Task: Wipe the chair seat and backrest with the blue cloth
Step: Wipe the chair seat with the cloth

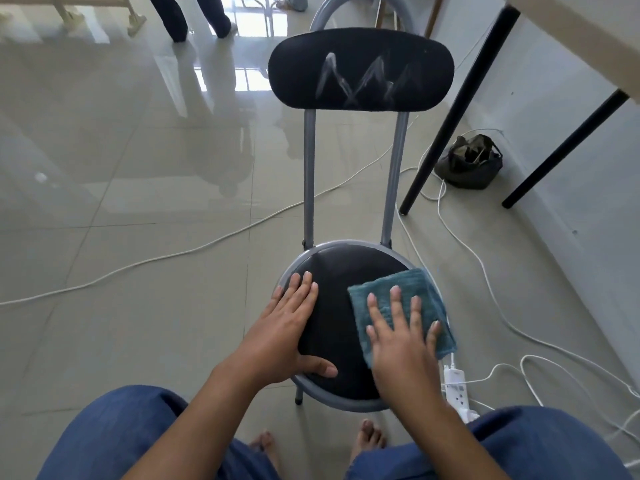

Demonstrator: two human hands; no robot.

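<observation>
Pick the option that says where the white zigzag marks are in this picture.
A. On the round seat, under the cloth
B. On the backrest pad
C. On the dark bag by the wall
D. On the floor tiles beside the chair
B: the white zigzag marks streak across the dark backrest pad, while the right hand presses the blue cloth flat on the seat below.
</observation>
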